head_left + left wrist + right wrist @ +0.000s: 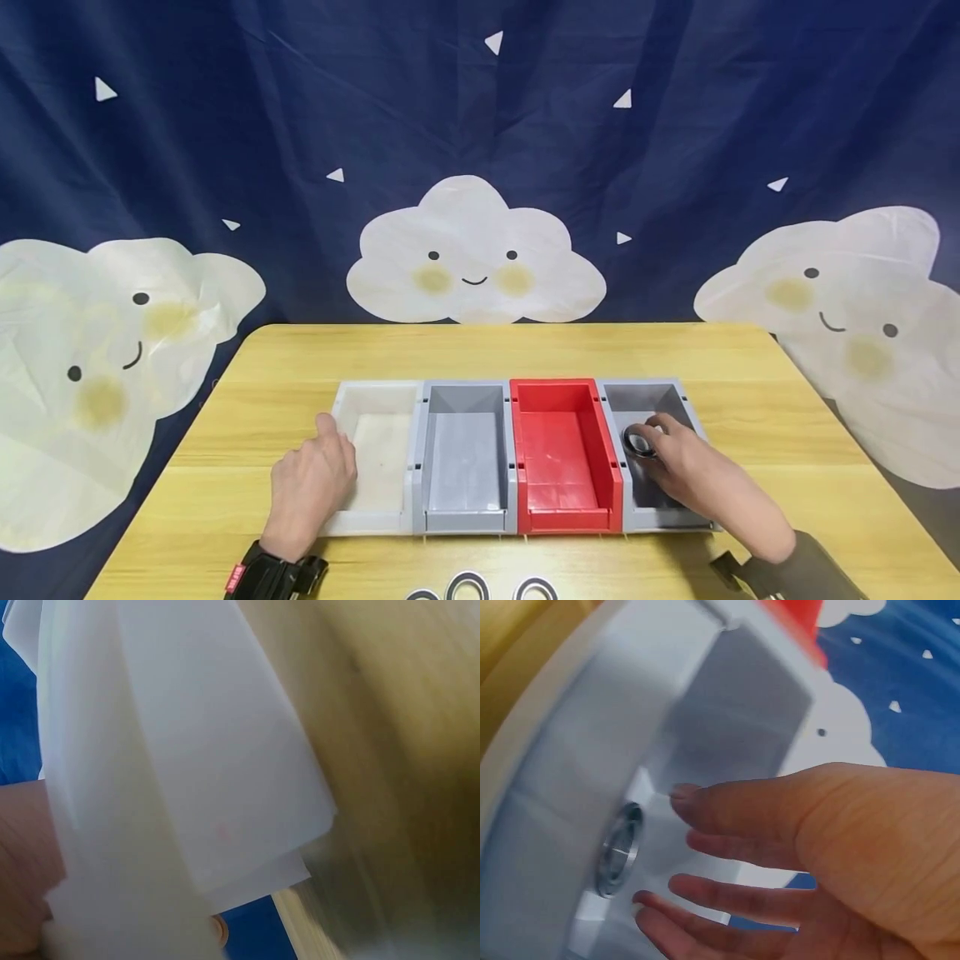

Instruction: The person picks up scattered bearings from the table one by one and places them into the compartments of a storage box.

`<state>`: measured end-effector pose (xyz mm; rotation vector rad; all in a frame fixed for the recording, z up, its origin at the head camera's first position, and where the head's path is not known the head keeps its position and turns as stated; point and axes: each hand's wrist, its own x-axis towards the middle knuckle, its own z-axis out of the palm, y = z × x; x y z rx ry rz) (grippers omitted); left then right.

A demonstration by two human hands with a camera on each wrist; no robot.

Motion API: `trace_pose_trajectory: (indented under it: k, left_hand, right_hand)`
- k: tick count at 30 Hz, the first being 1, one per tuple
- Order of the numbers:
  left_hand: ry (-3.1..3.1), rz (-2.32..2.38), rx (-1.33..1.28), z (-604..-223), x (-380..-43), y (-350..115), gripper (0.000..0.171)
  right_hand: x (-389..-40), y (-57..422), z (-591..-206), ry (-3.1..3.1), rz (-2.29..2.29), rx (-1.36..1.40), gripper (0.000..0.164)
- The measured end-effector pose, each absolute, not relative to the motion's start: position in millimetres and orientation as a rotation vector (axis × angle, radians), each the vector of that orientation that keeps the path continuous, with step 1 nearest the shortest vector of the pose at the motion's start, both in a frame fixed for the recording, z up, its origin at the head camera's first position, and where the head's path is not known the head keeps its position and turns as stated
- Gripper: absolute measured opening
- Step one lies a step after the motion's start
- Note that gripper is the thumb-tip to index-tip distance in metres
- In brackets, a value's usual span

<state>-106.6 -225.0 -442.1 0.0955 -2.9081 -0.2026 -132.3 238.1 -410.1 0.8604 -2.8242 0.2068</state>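
On the left, my left hand (311,483) grips the left wall of a white bin (375,522); in the left wrist view the bin's side (225,765) covers much of the hand. Over the dark grey bin (667,522) at the right end is my right hand (686,462), reaching inside with its fingers spread. A ring-shaped metal bearing (620,851) stands tilted against that bin's wall, just beyond the fingertips in the right wrist view. From the head view, the same bearing (640,440) shows beside the thumb and fingers.
Between those two bins stand a light grey bin (465,450) and a red bin (562,458), all side by side in one row. Several bearings (536,588) lie on the wooden table (495,354) at the near edge of view. A blue cloud-printed curtain (420,100) hangs behind.
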Motion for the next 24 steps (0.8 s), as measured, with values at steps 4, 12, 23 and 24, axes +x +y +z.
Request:
trace_pose_trajectory:
  k: [4, 12, 23, 24]
  left_hand:
    - [-2.907, -0.205, 0.094, -442, -106, -226, 0.020]
    - [-2.913, -0.203, 0.095, -441, -107, -225, 0.020]
    - [-2.951, -0.216, 0.121, -440, -107, -225, 0.020]
    - [-2.955, -0.220, 0.125, -440, -107, -225, 0.020]
  right_hand:
    - [-122, 234, -394, -2.833, 0.233, 0.714, 0.040]
    - [-97, 204, -374, -2.586, 0.300, 0.694, 0.043]
    - [-48, 144, -402, -2.776, 0.401, 1.318, 0.041]
    - [-47, 142, -406, -2.820, 0.418, 1.367, 0.045]
